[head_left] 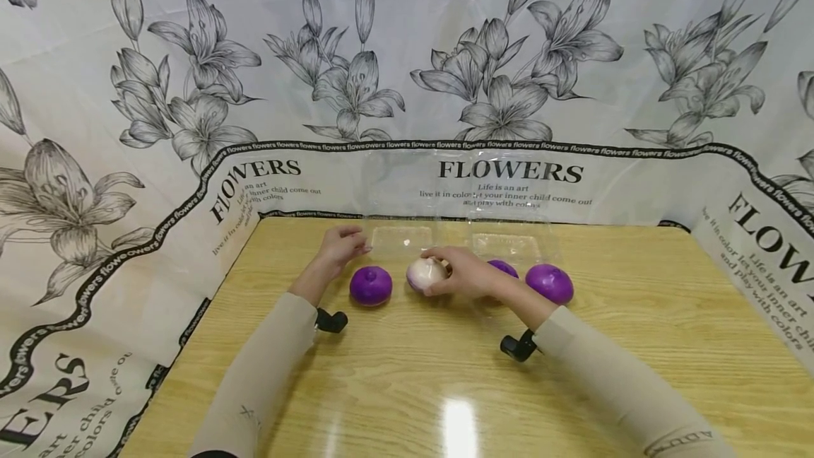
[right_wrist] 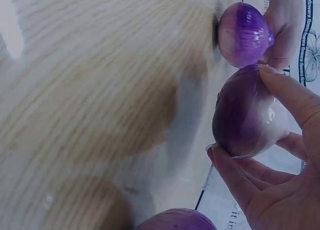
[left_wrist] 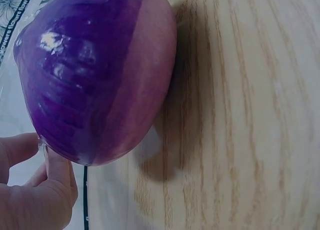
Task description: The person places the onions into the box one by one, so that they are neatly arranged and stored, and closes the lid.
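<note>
In the head view my right hand (head_left: pixel 464 271) grips a purple-and-white onion (head_left: pixel 425 274), thumb on one side and fingers on the other. The right wrist view shows this onion (right_wrist: pixel 247 112) between thumb and fingertips, off the table. My left hand (head_left: pixel 340 247) is at the left edge of a clear plastic clamshell box (head_left: pixel 402 237); thumb and finger pinch its edge, a bit of clear plastic showing between them in the left wrist view. A dark purple onion (head_left: pixel 371 285) sits on the table just in front of that hand, and looms large in the left wrist view.
A second clear clamshell box (head_left: pixel 505 244) stands to the right, its lid raised. Two more purple onions are nearby, one (head_left: pixel 550 283) right of my right forearm, another (head_left: pixel 504 268) partly behind my hand. The wooden table (head_left: pixel 394 380) ends at a flower-printed curtain (head_left: pixel 394 90).
</note>
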Available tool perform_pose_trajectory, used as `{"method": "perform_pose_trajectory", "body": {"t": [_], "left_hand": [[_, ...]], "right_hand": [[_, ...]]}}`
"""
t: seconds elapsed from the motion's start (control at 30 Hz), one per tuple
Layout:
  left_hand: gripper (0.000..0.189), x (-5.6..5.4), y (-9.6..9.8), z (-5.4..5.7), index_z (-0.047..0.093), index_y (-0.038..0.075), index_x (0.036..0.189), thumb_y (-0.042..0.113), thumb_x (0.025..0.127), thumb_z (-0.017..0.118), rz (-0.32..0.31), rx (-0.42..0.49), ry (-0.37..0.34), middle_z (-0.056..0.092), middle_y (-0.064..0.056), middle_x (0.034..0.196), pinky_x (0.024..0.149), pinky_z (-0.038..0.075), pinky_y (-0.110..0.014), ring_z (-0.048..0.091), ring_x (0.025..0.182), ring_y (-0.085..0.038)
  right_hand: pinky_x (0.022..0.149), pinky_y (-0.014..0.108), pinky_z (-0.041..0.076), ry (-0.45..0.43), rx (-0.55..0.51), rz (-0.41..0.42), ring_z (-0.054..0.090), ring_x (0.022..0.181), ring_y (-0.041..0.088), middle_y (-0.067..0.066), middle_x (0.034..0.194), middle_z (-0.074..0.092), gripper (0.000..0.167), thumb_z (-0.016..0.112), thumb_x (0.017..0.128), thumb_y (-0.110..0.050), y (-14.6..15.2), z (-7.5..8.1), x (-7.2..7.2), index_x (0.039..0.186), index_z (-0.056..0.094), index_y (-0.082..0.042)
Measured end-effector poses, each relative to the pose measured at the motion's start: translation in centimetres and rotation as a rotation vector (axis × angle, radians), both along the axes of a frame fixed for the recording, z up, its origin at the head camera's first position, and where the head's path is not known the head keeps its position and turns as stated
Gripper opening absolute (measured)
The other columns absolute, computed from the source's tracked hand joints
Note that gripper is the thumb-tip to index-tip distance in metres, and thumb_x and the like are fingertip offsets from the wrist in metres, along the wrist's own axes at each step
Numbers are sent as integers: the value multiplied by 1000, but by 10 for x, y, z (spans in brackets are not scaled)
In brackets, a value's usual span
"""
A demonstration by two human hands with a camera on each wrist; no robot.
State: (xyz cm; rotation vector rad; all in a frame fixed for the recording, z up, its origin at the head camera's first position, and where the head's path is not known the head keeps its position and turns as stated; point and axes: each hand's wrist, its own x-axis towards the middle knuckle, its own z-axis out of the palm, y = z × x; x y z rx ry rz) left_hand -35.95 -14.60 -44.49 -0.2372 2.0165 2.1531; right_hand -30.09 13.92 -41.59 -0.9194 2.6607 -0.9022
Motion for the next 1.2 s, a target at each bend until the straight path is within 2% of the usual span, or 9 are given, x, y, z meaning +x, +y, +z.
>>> {"method": "perform_pose_trajectory", "body": {"t": [0.13, 0.33, 0.57, 0.77, 1.0, 1.2], "left_hand": [[50, 0, -1, 1, 42, -8, 150, -5, 101, 54, 1, -1, -2, 47, -26, 141, 92, 62, -24, 65, 90, -18], [50, 2, -1, 0, 43, -8, 149, -7, 100, 55, 5, -4, -1, 50, -26, 136, 88, 63, -23, 65, 89, -19], [49, 2, 0, 0, 43, -10, 149, -6, 101, 54, -1, 10, 6, 52, -22, 125, 93, 62, -27, 66, 97, -25], [49, 1, 0, 1, 43, -10, 148, -7, 101, 54, 6, 10, 13, 53, -21, 123, 93, 63, -28, 66, 100, -28], [49, 0, 0, 1, 42, -10, 149, -6, 101, 55, -1, 6, 13, 52, -22, 126, 93, 62, -28, 66, 96, -25], [49, 0, -1, 0, 43, -11, 148, -7, 101, 55, 7, 6, 18, 53, -18, 118, 92, 63, -28, 66, 92, -23]], "right_hand": [[90, 40, 62, -8, -20, 9, 66, 111, 39, 26, 137, 58, 75, 86, 84, -28, 2, 7, 0, 144, 53, 0], [87, 37, 63, -12, -54, 20, 68, 107, 36, 27, 136, 58, 73, 86, 83, -22, 3, 14, -1, 144, 52, 1], [87, 38, 64, 15, -77, 24, 68, 107, 38, 25, 136, 58, 71, 85, 84, -21, 1, 23, -8, 144, 53, 0], [89, 40, 64, 55, -74, -7, 67, 109, 40, 26, 138, 57, 74, 85, 85, -22, -1, 29, -17, 147, 50, 0], [91, 41, 64, 83, -89, -44, 66, 111, 41, 25, 140, 56, 73, 84, 86, -18, -6, 30, -32, 146, 48, 4], [95, 45, 61, 148, -32, -73, 65, 111, 37, 24, 140, 57, 74, 83, 87, -22, -13, 28, -43, 147, 48, 4]]}}
